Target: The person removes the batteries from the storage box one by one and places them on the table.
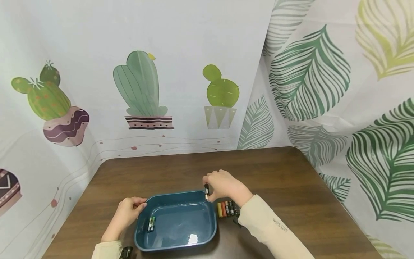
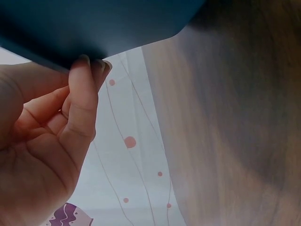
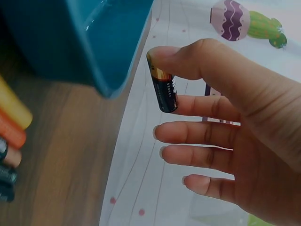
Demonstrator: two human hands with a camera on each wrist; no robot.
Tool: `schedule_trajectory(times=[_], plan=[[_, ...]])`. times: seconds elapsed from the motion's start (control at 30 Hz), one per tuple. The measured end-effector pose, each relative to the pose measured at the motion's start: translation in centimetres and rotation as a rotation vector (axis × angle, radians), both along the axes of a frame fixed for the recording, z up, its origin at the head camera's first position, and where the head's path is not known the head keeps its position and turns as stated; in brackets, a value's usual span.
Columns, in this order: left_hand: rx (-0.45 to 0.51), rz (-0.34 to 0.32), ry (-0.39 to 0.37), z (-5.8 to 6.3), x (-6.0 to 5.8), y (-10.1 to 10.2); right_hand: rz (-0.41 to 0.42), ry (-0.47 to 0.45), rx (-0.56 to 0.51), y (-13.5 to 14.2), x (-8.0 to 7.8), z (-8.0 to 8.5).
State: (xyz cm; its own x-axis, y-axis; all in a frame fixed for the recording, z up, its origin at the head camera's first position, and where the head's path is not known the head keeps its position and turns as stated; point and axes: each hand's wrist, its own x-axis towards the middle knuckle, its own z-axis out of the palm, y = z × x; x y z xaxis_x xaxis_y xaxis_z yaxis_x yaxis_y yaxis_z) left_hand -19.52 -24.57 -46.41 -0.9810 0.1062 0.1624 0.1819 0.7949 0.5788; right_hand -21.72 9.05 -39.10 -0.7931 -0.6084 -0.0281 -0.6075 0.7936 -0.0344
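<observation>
A blue rectangular tray [image 1: 181, 219] with raised walls rests on the table. My left hand [image 1: 129, 214] pinches its upper left rim between thumb and fingers, and the left wrist view shows the fingertips on the tray's dark outer wall [image 2: 117, 23]. Between thumb and index finger, my right hand [image 1: 223, 185] holds a black and copper battery [image 3: 163, 89] by its two ends. It is close to the tray's upper right corner; the other fingers are spread apart. Inside the tray, two green batteries [image 1: 151, 223] lie side by side at the left.
Right of the tray, a row of several batteries [image 1: 227, 208] lies on the brown wooden table [image 1: 275, 180]; yellow, orange and black ones show. Behind the table hangs a white cloth [image 1: 187, 90] printed with cacti and leaves. Dark bands circle both wrists.
</observation>
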Motion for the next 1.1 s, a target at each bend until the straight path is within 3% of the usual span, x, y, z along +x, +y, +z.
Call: schedule_trajectory(times=[0.4,0.73,1.1], plan=[[-0.007,-0.004,0.016,0.2,-0.1,0.0,-0.033,0.004,-0.030,3.5,0.0,-1.2],[-0.013,-0.003,0.041,0.0,-0.3,0.0,-0.078,-0.041,-0.049,6.8,-0.2,-3.8],[-0.007,-0.001,0.005,0.0,0.0,0.0,-0.122,-0.097,-0.062,8.7,0.8,-5.3]])
